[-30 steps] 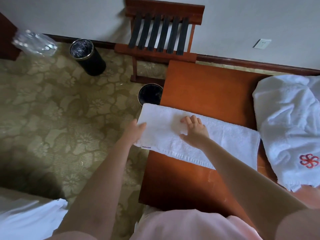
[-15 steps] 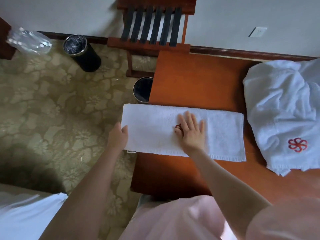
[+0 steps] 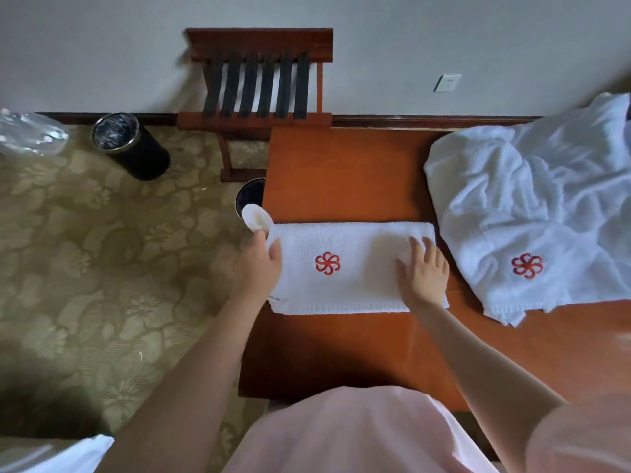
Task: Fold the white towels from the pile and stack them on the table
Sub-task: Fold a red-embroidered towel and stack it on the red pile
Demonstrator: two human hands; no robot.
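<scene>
A folded white towel [image 3: 355,285] with a red flower emblem lies across the brown table [image 3: 341,165], near its left edge. My left hand [image 3: 261,264] grips the towel's left end, thumb on top, and a small white curl of cloth sticks up just beyond my fingers. My right hand [image 3: 423,271] presses flat on the towel's right end with straight fingers. The pile of crumpled white towels [image 3: 532,199], also showing a red emblem, sits on the table to the right, a small gap away from the folded towel.
A wooden luggage rack [image 3: 259,87] stands against the wall behind the table. One black bin [image 3: 129,145] is on the patterned carpet at left, another [image 3: 251,196] right beside the table's left edge. A clear plastic bag [image 3: 30,131] lies far left.
My right hand slid from the towel's middle to its right end, uncovering the red emblem. The towel's left end has come in over the table edge, so the towel looks shorter.
</scene>
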